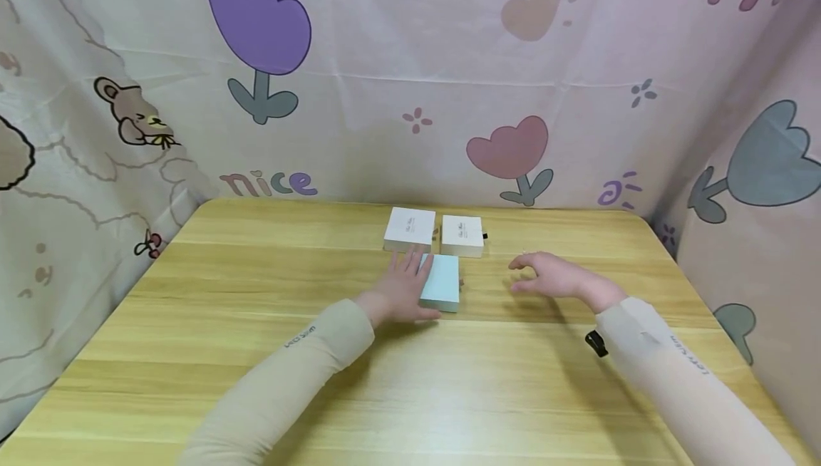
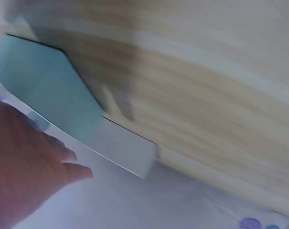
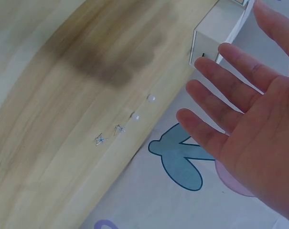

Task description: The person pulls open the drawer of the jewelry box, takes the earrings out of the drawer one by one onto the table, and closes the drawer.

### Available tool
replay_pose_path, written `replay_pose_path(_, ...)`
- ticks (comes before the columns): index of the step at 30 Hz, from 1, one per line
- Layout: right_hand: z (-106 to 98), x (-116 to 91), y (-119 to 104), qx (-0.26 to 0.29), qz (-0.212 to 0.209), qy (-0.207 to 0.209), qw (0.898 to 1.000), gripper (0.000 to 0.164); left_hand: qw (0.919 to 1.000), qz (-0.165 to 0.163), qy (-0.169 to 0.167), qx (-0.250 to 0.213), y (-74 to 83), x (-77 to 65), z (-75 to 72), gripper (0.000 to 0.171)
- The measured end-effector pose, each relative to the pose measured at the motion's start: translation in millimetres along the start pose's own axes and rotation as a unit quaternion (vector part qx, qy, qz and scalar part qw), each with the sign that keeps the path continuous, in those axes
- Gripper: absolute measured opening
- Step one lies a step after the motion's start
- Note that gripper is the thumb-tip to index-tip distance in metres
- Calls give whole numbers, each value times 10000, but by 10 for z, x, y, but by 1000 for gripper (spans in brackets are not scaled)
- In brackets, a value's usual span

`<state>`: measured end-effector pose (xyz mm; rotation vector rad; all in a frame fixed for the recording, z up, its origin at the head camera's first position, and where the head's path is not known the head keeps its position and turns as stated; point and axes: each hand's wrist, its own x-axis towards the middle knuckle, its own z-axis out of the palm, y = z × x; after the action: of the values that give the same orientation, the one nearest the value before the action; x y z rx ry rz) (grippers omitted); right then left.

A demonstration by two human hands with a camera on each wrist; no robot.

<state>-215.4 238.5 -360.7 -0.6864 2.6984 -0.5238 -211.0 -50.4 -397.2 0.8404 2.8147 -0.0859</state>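
My left hand (image 1: 404,291) is spread over the left side of a light blue box (image 1: 442,282), fingers straight. Whether it touches the box cannot be told. A small tab sticks out of the box's right side. Over the table to the right, my right hand (image 1: 551,275) hangs with loosely bent fingers and holds nothing. In the right wrist view, two small star-shaped pieces (image 3: 100,139) and two pearl-like beads (image 3: 135,116) lie in a row on the wood, past the fingers. The right hand mostly hides them in the head view.
Behind the blue box lie a larger white box (image 1: 410,227) and a smaller white box (image 1: 462,234) with a black tab. All sit on a wood-grain table (image 1: 256,266). Printed cloth (image 1: 385,45) hangs along its back and sides.
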Motion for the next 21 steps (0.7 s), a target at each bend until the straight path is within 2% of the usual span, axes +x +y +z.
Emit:
replay_pose_path(5, -1, 36, -21, -71, 38, 118, 9999, 51, 9998, 160, 10, -74, -186, -45, 15, 100)
replay_pose_path(8, -5, 74, -56, -194, 295, 356, 9987, 46, 9995, 274, 134, -56, -234, -42, 34, 94)
replay_pose_path(11, -20, 116, -85, -111, 665, 619, 9958, 41, 9993, 301, 209, -119, -225, -21, 33, 92)
replay_pose_path(15, -44, 170, -103, 381, 971, 824, 9911, 38, 9997, 209, 58, -114, -171, 25, 13, 91)
replay_pose_path(21, -45, 287, -130, 888, 975, 924, 9869, 36, 9999, 97, -93, -1, -102, 97, 18, 90)
